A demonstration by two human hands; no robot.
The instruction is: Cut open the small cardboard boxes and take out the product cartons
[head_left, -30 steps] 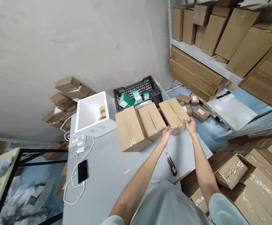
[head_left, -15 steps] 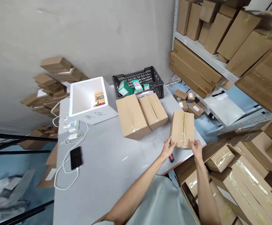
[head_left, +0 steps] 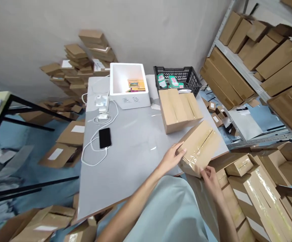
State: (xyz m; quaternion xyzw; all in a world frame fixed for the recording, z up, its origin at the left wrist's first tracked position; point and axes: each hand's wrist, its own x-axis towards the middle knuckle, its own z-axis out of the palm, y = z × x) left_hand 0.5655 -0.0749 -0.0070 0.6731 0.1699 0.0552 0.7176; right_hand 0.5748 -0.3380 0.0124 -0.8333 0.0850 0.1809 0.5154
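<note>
A taped cardboard box (head_left: 200, 143) is tilted at the table's right front edge. My left hand (head_left: 171, 157) grips its left side, thumb on top and fingers along the wall. The near right corner is pinched by my right hand (head_left: 210, 178), whose lower fingers are partly hidden. Clear, shiny tape runs along the box's top seam. Just behind it stand a larger closed carton (head_left: 172, 107) and a second closed carton (head_left: 191, 105), side by side.
On the grey table (head_left: 125, 168) are a white foam box (head_left: 135, 101) with colourful packets, a phone (head_left: 105, 138) on a white cable, and a black crate (head_left: 196, 80) holding green boxes. Shelves of cartons (head_left: 258, 55) stand right; an open carton pile (head_left: 264, 195) lies below.
The held box has turned clockwise and come nearer to my body, its near end tipped past the table edge. My view has swung left. The red-and-black handle beside it no longer shows.
</note>
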